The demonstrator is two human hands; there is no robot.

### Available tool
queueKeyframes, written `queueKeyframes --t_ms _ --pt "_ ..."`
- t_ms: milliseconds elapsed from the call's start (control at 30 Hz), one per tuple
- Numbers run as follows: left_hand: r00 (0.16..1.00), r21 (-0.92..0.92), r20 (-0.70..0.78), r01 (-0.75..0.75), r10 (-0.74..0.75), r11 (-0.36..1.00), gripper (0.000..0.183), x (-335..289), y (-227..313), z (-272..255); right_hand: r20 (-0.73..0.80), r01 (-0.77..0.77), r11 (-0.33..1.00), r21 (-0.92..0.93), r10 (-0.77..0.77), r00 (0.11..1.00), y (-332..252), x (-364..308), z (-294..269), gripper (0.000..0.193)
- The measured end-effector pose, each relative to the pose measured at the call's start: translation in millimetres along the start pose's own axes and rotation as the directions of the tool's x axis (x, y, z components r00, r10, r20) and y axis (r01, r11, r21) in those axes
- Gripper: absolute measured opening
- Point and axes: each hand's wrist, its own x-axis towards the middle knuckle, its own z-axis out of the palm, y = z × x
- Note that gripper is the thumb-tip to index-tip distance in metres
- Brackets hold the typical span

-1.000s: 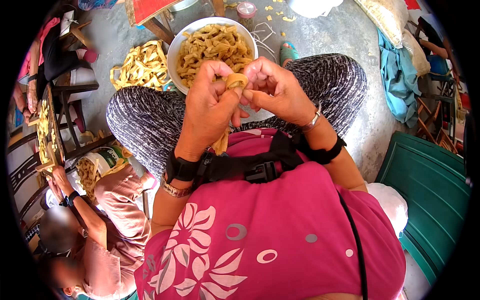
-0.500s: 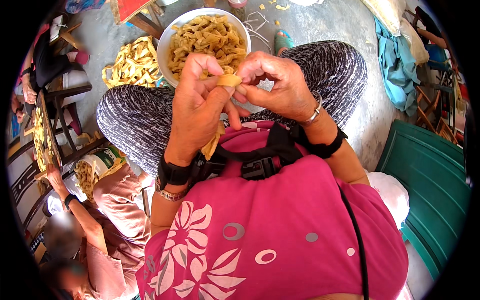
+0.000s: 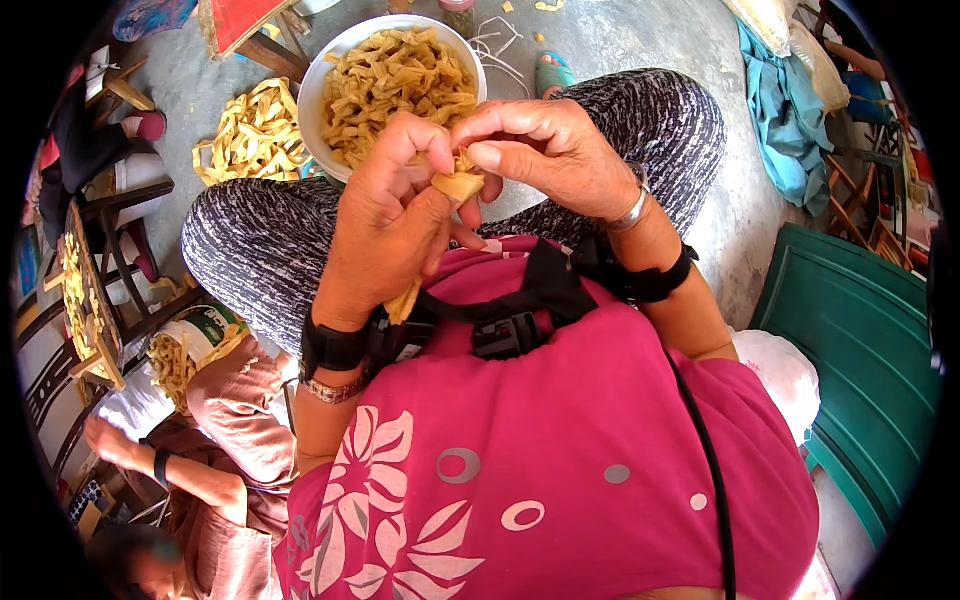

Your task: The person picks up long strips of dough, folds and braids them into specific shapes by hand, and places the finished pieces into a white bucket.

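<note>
A yellow strip of tofu skin (image 3: 459, 185) is looped and folded between my hands, above my lap. My left hand (image 3: 392, 215) is closed round it, with the thumb pressed against the fold. The strip's tail (image 3: 403, 303) hangs out below the left palm. My right hand (image 3: 553, 160) meets the upper end of the fold with thumb and forefinger, its other fingers curled behind. Just beyond the hands, a white basin (image 3: 310, 110) holds a heap of knotted tofu skin pieces (image 3: 405, 85). Loose flat strips (image 3: 257, 130) lie piled left of the basin.
A red-topped stool (image 3: 235, 25) stands behind the strips. On the left, a co-worker's arm (image 3: 205, 480) is near a bucket of pieces (image 3: 200, 335) and a board with yellow bits (image 3: 85, 300). A green chair (image 3: 850, 370) and blue cloth (image 3: 785, 130) are at right.
The right thumb and forefinger have risen and spread from their pinch on the strip. The fold now sits more upright in the left fingers. The co-worker's hand has drawn back from the board.
</note>
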Motion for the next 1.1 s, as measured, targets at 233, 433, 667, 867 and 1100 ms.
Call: queueKeyframes --t_ms 233,433,667,867,1100 --pt "0.991 -0.009 0.129 0.027 -0.026 1.0 0.011 2 -1 -5 0.093 -0.025 0.999 -0.045 0.029 0.995 1 -3 -2 0.014" --pt "0.991 -0.04 0.128 0.053 -0.047 0.998 0.019 1 -3 -7 -0.019 -0.059 0.998 0.023 0.06 0.998 -1 -6 6 0.009" --pt "0.997 0.118 0.07 0.024 -0.032 0.993 0.028 5 -5 -3 -0.194 -0.056 0.998 0.032 0.061 0.979 5 -4 12 0.009" --pt "0.986 -0.257 0.043 0.166 -0.16 0.952 0.02 4 -21 -6 -0.236 0.062 0.944 -0.324 -0.144 0.961 17 -3 9 0.007" --pt "0.974 -0.469 0.135 0.224 -0.181 0.854 0.015 1 -38 -19 -0.215 -0.077 0.986 -0.147 0.044 0.976 11 -5 8 0.018"
